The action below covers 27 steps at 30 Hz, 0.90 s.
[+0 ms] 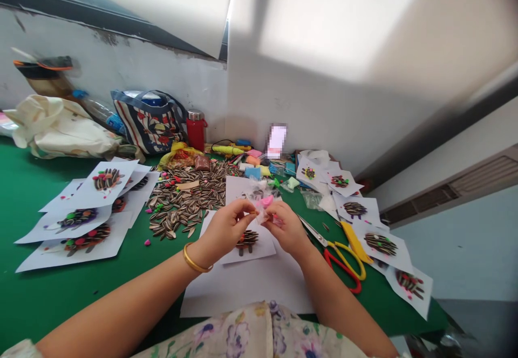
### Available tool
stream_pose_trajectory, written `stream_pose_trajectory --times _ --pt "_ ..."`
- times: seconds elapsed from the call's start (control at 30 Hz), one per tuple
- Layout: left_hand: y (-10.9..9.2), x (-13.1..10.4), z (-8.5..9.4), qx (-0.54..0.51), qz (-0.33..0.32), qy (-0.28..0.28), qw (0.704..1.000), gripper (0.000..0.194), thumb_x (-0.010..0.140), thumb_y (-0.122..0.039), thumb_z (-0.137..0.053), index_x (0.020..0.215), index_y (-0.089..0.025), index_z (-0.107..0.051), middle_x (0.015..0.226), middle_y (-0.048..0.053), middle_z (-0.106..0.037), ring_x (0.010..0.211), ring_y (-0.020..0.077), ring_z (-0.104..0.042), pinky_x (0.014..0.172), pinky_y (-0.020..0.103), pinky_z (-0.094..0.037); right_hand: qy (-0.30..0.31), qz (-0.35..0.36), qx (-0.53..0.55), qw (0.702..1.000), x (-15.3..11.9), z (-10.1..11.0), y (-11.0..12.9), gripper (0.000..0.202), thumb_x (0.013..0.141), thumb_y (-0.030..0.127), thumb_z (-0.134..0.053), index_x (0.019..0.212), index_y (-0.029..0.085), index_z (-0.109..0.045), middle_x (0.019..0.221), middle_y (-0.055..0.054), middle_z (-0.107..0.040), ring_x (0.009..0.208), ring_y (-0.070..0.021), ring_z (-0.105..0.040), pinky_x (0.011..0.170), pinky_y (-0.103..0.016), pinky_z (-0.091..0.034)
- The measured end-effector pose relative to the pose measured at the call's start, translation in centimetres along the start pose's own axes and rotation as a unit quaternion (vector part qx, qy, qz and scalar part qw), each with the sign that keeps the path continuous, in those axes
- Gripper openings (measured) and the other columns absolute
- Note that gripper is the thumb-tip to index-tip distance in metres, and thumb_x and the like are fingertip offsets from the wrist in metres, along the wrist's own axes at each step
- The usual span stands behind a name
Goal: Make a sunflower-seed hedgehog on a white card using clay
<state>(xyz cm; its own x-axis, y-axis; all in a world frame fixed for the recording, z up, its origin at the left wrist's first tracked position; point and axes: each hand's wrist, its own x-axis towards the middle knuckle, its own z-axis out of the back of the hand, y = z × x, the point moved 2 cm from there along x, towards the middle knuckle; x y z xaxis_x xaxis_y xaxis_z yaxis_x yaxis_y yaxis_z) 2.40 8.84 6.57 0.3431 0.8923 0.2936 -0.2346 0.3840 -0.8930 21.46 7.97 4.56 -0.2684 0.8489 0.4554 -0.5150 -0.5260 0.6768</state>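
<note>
My left hand (233,223), with a gold bangle at the wrist, has its thumb and forefinger pinched together; what lies between them is too small to name. Close beside it, my right hand (284,227) grips a clear plastic wrapper with pink clay (266,202) in it. Both hands are above a white card (259,252) bearing a figure of striped seeds (246,239) with orange and red bits. Larger white paper (243,290) lies under the card. A heap of striped sunflower seeds (182,207) is left of the hands.
Scissors (342,255) with red and yellow handles lie at the right. Seed-decorated cards (117,239) are stacked left, with more cards (399,255) along the right edge. Behind are a red bottle (196,133), a patterned bag (151,123), clay packets (253,173) and a phone (277,141).
</note>
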Motion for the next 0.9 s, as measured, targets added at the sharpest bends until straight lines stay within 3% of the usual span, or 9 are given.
stream_pose_trajectory --times 0.1,0.2,0.33,0.43,0.63,0.8,0.9 --pt "0.4 -0.1 -0.1 0.032 -0.002 0.018 0.999 0.012 0.09 -0.029 -0.057 0.095 -0.021 -0.064 0.089 0.001 -0.068 0.081 0.0146 -0.063 0.075 0.027 -0.05 0.0 0.008 0.018 1.0 -0.1 -0.1 -0.1 0.006 0.088 0.028 -0.063 0.088 0.023 -0.061 0.088 -0.004 -0.061 0.088 -0.0198 -0.056 0.082 -0.033 -0.045" --pt "1.2 0.1 -0.3 -0.044 0.035 0.008 0.998 0.018 0.085 -0.03 -0.063 0.101 -0.02 -0.06 0.087 0.001 -0.069 0.082 0.0159 -0.066 0.074 0.028 -0.053 -0.015 0.014 0.028 0.999 -0.2 -0.3 0.1 0.006 0.09 0.028 -0.061 0.089 0.023 -0.062 0.091 -0.005 -0.061 0.089 -0.0199 -0.056 0.082 -0.034 -0.046" --pt "1.7 0.5 -0.5 -0.102 0.063 0.005 0.993 0.018 0.079 -0.033 -0.07 0.085 -0.018 -0.063 0.078 0.001 -0.068 0.072 0.0149 -0.064 0.067 0.027 -0.053 -0.042 0.01 0.026 0.999 -0.3 -0.4 0.3 0.008 0.092 0.029 -0.058 0.09 0.022 -0.062 0.091 -0.005 -0.06 0.087 -0.0192 -0.056 0.08 -0.033 -0.045" --pt "1.5 0.5 -0.4 -0.101 0.069 0.009 0.992 0.018 0.078 -0.033 -0.07 0.084 -0.017 -0.068 0.08 0.003 -0.071 0.072 0.0155 -0.065 0.067 0.027 -0.054 -0.05 0.002 0.025 0.998 -0.3 -0.4 0.4 0.011 0.093 0.032 -0.057 0.089 0.022 -0.061 0.088 -0.004 -0.059 0.082 -0.0181 -0.054 0.077 -0.032 -0.044" --pt "1.5 0.1 -0.3 -0.033 0.044 0.011 0.998 0.016 0.082 -0.032 -0.067 0.088 -0.019 -0.073 0.085 0.004 -0.074 0.078 0.0169 -0.068 0.07 0.027 -0.054 -0.028 0.0 0.073 0.997 -0.4 -0.6 0.4 0.02 0.095 0.039 -0.052 0.091 0.022 -0.06 0.085 -0.003 -0.059 0.082 -0.0178 -0.054 0.075 -0.031 -0.044" --pt "1.8 0.1 -0.1 0.036 0.035 -0.011 0.999 0.02 0.083 -0.039 -0.066 0.089 -0.021 -0.073 0.081 0.001 -0.074 0.067 0.0139 -0.065 0.06 0.023 -0.05 -0.005 -0.049 0.11 0.993 -0.6 -1.4 0.2 0.03 0.092 0.05 -0.054 0.093 0.021 -0.061 0.087 -0.004 -0.06 0.079 -0.017 -0.055 0.071 -0.029 -0.046" --pt "1.2 0.1 0.1 0.088 -0.01 -0.013 0.996 0.017 0.086 -0.036 -0.064 0.087 -0.022 -0.073 0.081 0.0 -0.074 0.07 0.0139 -0.065 0.065 0.024 -0.051 -0.004 -0.073 0.133 0.988 -0.7 -1.8 -0.1 0.029 0.09 0.05 -0.057 0.092 0.021 -0.061 0.086 -0.003 -0.061 0.076 -0.0156 -0.056 0.069 -0.028 -0.047"
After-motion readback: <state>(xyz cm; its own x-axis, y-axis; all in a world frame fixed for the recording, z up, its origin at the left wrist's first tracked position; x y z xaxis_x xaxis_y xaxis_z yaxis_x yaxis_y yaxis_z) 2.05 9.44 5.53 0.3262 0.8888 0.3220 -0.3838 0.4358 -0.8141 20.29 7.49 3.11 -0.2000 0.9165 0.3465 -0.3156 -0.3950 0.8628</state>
